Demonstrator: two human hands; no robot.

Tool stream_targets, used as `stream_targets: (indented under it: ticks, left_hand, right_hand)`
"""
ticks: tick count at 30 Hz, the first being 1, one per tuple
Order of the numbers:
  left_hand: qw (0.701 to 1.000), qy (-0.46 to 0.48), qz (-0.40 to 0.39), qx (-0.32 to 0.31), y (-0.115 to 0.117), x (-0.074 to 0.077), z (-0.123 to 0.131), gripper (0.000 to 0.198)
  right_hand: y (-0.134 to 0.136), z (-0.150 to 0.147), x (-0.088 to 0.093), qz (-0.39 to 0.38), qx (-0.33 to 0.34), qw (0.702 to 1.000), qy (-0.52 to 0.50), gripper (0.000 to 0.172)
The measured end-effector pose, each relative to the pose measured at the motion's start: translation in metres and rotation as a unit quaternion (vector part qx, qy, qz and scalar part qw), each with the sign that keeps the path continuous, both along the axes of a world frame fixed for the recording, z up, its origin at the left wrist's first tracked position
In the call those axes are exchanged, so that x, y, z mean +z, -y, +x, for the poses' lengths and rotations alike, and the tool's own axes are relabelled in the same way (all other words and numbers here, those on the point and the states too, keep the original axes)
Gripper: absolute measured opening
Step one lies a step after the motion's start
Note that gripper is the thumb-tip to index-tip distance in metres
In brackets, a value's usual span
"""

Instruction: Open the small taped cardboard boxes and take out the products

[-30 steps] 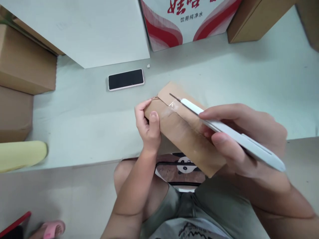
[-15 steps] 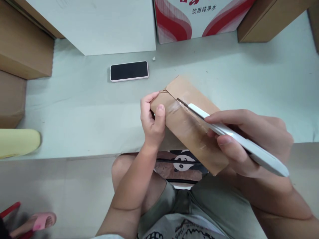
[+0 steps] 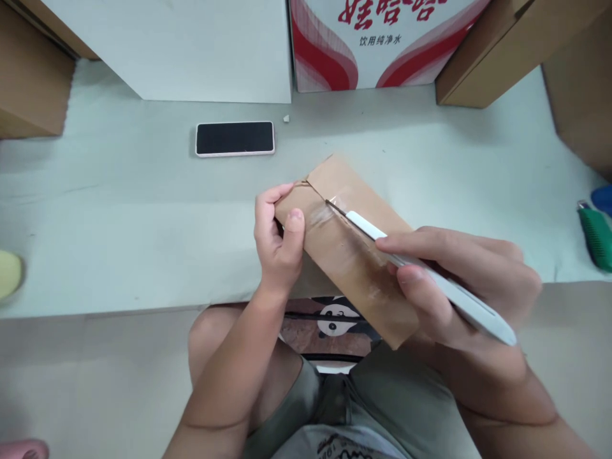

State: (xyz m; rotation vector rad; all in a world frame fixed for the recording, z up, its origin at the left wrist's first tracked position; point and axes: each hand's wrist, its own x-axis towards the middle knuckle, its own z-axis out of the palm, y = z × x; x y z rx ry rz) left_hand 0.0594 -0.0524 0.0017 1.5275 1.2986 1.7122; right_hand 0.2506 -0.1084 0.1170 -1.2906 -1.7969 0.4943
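Head: carton [image 3: 335,255] partly hidden behind both hands [image 3: 280,248] [image 3: 478,274].

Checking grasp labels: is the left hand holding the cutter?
No, the left hand grips the carton; the right hand holds the cutter.

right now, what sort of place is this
Possibly a workroom or storeroom: cardboard boxes stand on the pale table, and the right hand holds a white cutter at a taped box.
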Motion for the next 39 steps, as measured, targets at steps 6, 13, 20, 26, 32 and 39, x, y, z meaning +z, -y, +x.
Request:
stream_targets:
  ticks: [6,13,20,26,32,39]
  left_hand:
    - [1.0,-0.015,0.003,0.0,0.001,0.002,-0.001,0.042]
    - [1.0,-0.001,0.0,-0.01,0.001,0.001,-0.001,0.039]
    - [1.0,0.017,0.002,-0.013,0.0,-0.002,0.001,0.039]
    - [1.0,0.02,-0.007,-0.015,0.0,-0.004,-0.001,0.041]
    - [0.999,0.014,-0.017,-0.023,0.001,-0.004,-0.002,0.044]
    - [0.999,0.016,-0.016,-0.023,0.0,-0.005,-0.003,0.044]
  right_hand:
    - [0.002,-0.002,-0.002,0.019,0.002,1.0,0.022,0.013]
    - [0.005,-0.002,0.002,0.013,-0.026,0.999,0.017,0.013]
    - [-0.003,0.001,0.005,-0.031,0.031,0.998,0.037,0.011]
    - [0.005,0.0,0.007,0.0,-0.004,0.999,0.038,0.014]
    - [0.001,0.001,0.005,0.015,0.011,0.998,0.052,0.015]
    - [-0.005,0.012,-0.009,0.076,0.027,0.997,-0.006,0.015]
